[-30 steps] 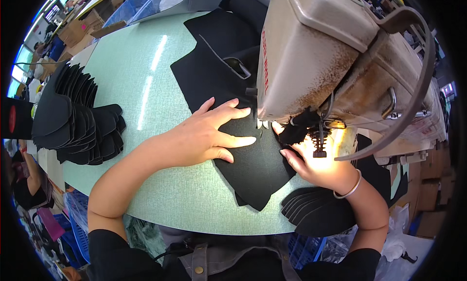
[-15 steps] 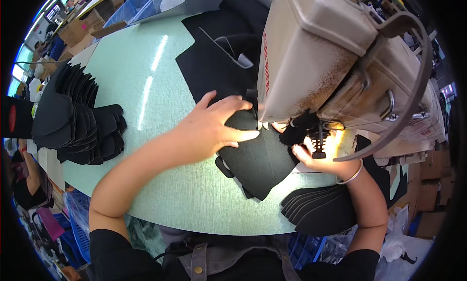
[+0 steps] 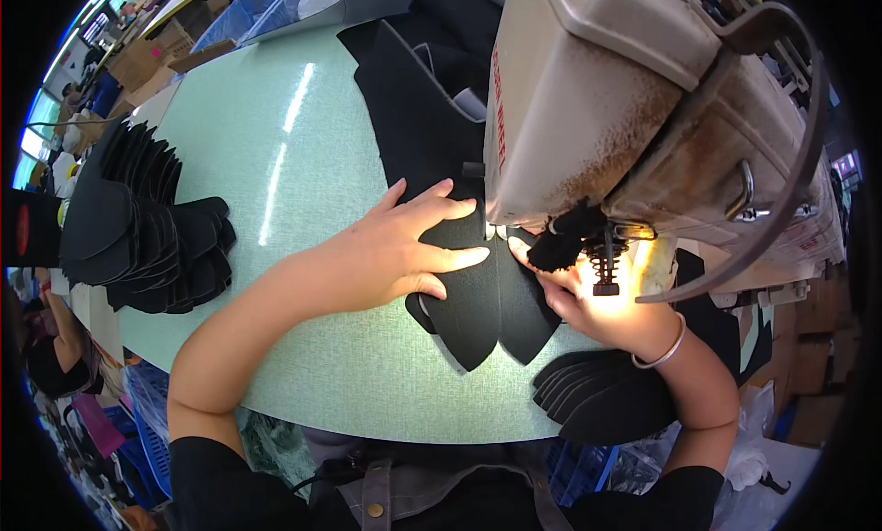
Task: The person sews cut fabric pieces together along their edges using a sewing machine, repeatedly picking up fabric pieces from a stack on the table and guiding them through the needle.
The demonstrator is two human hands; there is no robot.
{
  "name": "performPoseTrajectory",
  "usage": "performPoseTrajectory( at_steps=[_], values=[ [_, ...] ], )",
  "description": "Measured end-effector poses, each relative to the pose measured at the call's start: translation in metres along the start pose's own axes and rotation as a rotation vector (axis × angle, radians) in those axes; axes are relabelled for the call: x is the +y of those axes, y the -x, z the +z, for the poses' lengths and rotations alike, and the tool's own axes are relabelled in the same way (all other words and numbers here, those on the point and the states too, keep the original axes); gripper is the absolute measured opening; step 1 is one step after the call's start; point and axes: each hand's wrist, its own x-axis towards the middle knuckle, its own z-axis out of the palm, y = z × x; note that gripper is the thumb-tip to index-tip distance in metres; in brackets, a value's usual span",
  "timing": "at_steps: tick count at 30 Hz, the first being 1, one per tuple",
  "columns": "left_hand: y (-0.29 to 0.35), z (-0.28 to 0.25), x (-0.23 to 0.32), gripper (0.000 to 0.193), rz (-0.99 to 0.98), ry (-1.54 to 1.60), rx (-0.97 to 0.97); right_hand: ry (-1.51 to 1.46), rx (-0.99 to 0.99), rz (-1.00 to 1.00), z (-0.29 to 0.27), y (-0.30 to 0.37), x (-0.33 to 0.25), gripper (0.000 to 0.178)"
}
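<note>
Two black fabric pieces lie side by side under the sewing machine point(image 3: 588, 99), their inner edges meeting in a straight line below the needle area. My left hand point(image 3: 404, 246) lies on the left piece point(image 3: 464, 315), fingers spread and pressing flat. At the right piece point(image 3: 525, 310), my right hand point(image 3: 588, 288) grips the outer edge, one finger stretched toward the needle area. A black fuzzy part and a spring screw point(image 3: 604, 265) hide some of that hand, and a bright lamp shines over it. Joined black fabric point(image 3: 413, 127) runs behind the needle area, folded at the far end.
A pile of cut black pieces point(image 3: 138, 228) stands at the table's left. More curved black pieces point(image 3: 606, 398) lie fanned near the front right edge. The pale green table point(image 3: 322, 384) has a rounded front edge. A curved metal bar point(image 3: 813, 154) arches beside the machine.
The two pieces now lie open side by side with a visible centre line. My right hand has come out farther onto the right piece. The fabric behind has shifted and folded more.
</note>
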Motion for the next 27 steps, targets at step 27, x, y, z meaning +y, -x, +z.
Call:
performPoseTrajectory(
  at_steps=[27],
  values=[
    [-0.002, 0.028, 0.011, 0.027, 0.261, -0.089, 0.349, -0.323, -0.100, 0.061, 0.010, -0.004, -0.008, 0.047]
  ],
)
